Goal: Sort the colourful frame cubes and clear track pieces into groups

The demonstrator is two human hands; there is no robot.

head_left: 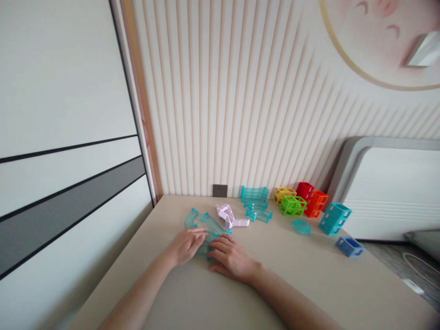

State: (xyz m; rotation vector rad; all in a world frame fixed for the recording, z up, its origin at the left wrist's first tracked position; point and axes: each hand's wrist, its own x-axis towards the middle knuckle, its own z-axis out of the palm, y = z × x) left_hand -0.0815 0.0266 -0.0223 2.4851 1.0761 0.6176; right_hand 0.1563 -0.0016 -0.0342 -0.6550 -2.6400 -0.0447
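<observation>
In the head view, the left hand [185,245] and right hand [233,259] meet over a translucent teal piece [202,251] on the table [165,298]. Fingers look loosely bent; whether either hand pinches it, I can't tell. They seem to be positioning it, which calls for steady, light pressure from both.

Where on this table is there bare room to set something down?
Bare tabletop lies between the right hand and the small blue block, and left of the left hand. Crowded: teal pieces at both hands, colourful blocks along the wall.
</observation>
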